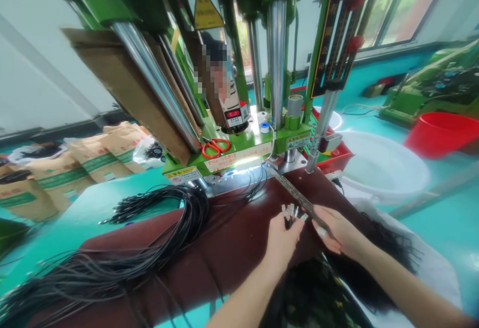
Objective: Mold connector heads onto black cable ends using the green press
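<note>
My left hand (281, 242) is closed round a small bunch of cable ends with pale, shiny connectors (292, 213) sticking up past the fingers. Just to its right, my right hand (339, 230) grips the near end of a long, narrow metal bar (295, 194) with slots along it. The bar slants away to the front of the green press (243, 151), its far tip near the lit metal plate (232, 179). Thin black cables run from that lit area over the dark red table (239, 238).
A thick bundle of black cables (190, 218) lies on the table's left. Red-handled scissors (216, 148) rest on the press. Paper sacks (67, 168) stand at left; a white tub (385, 168) and red bucket (441, 133) at right. More black cables (392, 243) lie beside my right arm.
</note>
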### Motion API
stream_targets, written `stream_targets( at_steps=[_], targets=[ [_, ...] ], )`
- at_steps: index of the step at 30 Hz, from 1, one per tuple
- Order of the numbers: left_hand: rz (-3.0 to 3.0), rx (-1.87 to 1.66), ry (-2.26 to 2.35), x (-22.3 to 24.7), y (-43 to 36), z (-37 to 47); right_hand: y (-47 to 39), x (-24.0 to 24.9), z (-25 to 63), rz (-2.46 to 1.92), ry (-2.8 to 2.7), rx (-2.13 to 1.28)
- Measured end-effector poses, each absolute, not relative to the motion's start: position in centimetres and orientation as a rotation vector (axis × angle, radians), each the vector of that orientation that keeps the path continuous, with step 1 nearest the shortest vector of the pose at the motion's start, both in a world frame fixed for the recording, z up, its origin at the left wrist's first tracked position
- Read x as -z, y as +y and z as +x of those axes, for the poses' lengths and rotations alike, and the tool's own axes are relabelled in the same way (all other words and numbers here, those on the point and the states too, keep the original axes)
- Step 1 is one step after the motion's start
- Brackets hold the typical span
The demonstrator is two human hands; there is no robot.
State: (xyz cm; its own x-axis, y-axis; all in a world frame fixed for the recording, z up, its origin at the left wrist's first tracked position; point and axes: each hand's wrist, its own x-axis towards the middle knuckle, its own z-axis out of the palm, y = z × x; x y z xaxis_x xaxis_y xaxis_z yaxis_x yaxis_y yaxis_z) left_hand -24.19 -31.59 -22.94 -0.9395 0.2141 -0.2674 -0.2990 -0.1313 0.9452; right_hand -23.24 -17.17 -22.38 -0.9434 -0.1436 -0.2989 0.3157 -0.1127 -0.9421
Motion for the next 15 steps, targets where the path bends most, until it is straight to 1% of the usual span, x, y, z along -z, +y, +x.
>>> stream_targets(
  at_steps=[3,8,15],
  targets=[
    [0.046,-2.060,1.953,23.7,-30.7,-24.1,-17.5,22.4,-22.6,0.228,1.805,2.250],
    [0.154,-1.958,2.126,23.3,-30.2,-24.2,-17.4,22.3,-22.5,0.259,1.808,2.274],
    [0.209,-1.903,2.196,22.6,-30.5,-24.2,-17.3,22.3,-22.1,0.231,2.028,2.108]
  ],
)
